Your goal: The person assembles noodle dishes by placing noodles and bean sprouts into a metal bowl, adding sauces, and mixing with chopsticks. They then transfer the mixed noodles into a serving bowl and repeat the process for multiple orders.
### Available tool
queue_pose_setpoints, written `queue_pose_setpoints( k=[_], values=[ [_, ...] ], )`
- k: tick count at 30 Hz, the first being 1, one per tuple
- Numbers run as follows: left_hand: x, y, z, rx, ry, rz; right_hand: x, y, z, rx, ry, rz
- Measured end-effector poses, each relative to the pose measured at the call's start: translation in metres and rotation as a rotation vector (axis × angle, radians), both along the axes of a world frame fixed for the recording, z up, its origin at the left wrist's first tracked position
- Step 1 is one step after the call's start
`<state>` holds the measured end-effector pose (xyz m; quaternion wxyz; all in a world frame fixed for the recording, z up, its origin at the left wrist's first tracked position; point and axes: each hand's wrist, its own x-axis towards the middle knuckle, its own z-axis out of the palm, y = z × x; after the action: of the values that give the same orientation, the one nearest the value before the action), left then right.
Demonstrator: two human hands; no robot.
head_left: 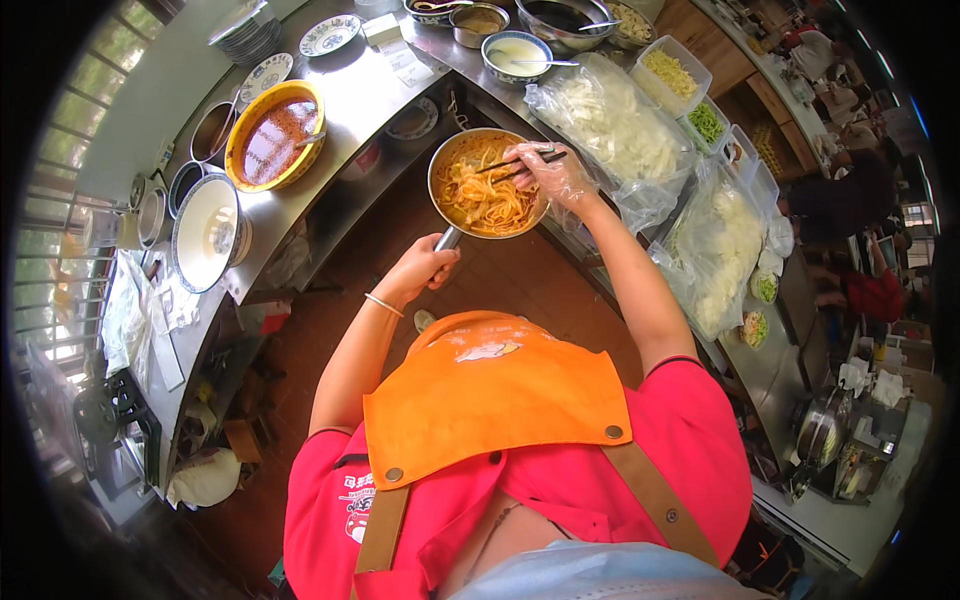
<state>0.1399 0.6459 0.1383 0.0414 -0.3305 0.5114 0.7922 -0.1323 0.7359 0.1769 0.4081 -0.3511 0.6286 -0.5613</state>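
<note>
My left hand (421,268) grips the handle of a metal pan (433,180), which I hold over the gap between two counters. Noodles (491,196) coated in reddish-orange sauce lie in the pan. In a clear plastic glove, my right hand (551,174) holds dark chopsticks (517,165) over the pan's right side, their tips at the noodles. My left hand wears no glove, and a bangle circles its wrist.
On the left metal counter (352,112) stand a yellow bowl of red sauce (319,154), a large white bowl (206,232) and plates (330,35). Bagged pale noodles (615,124), shredded vegetables (671,73) and a bowl of pale liquid (517,54) line the right counter. People are at far right.
</note>
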Motion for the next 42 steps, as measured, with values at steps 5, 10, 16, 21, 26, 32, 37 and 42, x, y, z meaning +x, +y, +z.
queue_pose_setpoints(
  k=[5,10,16,21,26,32,37,42],
  values=[
    [-0.001,-0.005,0.003,-0.004,-0.013,-0.050,-0.040,0.002,0.008,0.000,0.199,-0.147],
    [-0.002,-0.007,0.001,-0.059,-0.024,-0.023,-0.022,0.011,0.005,-0.014,0.033,0.016],
    [-0.016,0.006,0.007,-0.157,-0.036,-0.015,-0.032,0.044,-0.060,0.029,-0.281,-0.678],
    [-0.023,0.008,0.006,-0.225,-0.041,-0.029,-0.021,0.032,-0.072,-0.142,-0.445,-0.801],
    [-0.022,0.001,0.004,-0.228,-0.040,-0.042,-0.004,0.016,0.005,-0.232,-0.095,-0.499],
    [-0.024,0.011,0.016,-0.173,-0.011,-0.002,-0.009,0.020,-0.049,-0.156,-0.318,-0.711],
    [-0.021,0.006,0.007,-0.270,-0.032,-0.041,0.001,-0.002,-0.072,-0.318,-0.632,-0.900],
    [-0.012,-0.022,0.005,-0.111,0.015,0.019,0.005,-0.013,-0.013,-0.280,-0.225,-0.634]
  ],
)
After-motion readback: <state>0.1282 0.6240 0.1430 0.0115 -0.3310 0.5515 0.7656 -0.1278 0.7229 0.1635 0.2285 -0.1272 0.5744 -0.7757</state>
